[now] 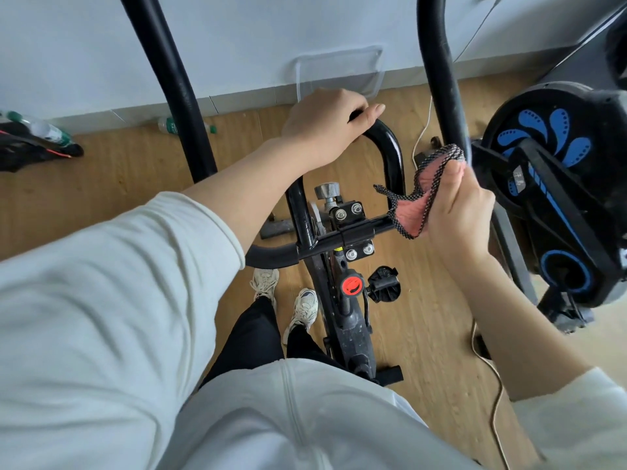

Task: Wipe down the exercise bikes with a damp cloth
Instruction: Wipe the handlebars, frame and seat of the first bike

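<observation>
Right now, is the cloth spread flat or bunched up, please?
Bunched: the right hand grips the cloth crumpled, one corner hanging loose.

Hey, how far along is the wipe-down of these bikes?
Done: no wiped patch can be told apart. In hand: the left hand grips the handlebar loop; the right hand holds the pink cloth at the end of the crossbar. Left, probably: the frame below and the blue-patterned machine beside it.

No wording is legible. A round red plastic knob, below the left hand, bears black marks too blurred to read. A small grey label, just right of the right hand, is equally unreadable.
</observation>
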